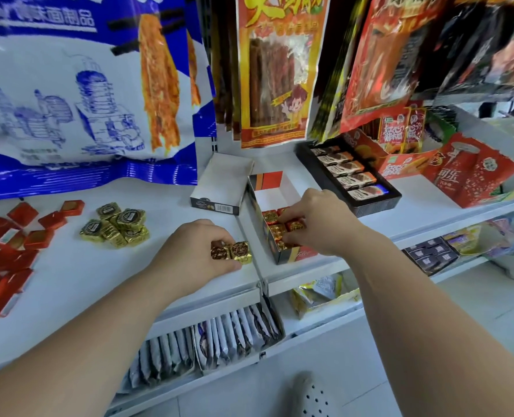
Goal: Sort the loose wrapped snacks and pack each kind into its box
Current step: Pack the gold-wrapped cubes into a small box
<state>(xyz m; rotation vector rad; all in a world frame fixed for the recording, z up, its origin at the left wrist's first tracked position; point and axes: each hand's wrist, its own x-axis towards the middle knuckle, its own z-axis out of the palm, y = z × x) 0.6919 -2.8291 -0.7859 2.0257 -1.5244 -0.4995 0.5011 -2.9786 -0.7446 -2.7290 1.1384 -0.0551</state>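
Note:
On the white shelf (69,275), my left hand (195,245) grips two bronze-gold foil snacks (231,252) resting on the shelf surface. My right hand (319,221) reaches into the orange-and-black box (283,257), its fingertips on a bronze foil snack (295,226) among several packed in the box's near half. The far half of that box is bare white. An empty dark box (225,188) lies to its left. A heap of pale gold foil snacks (116,225) and a spread of red wrapped snacks (12,245) lie loose at the left.
A black tray of chocolate bars (352,176) and red cartons (472,173) stand to the right. Large snack bags (84,85) hang behind. Lower shelves hold rows of sachets (219,335). A shoe (313,395) shows at the bottom.

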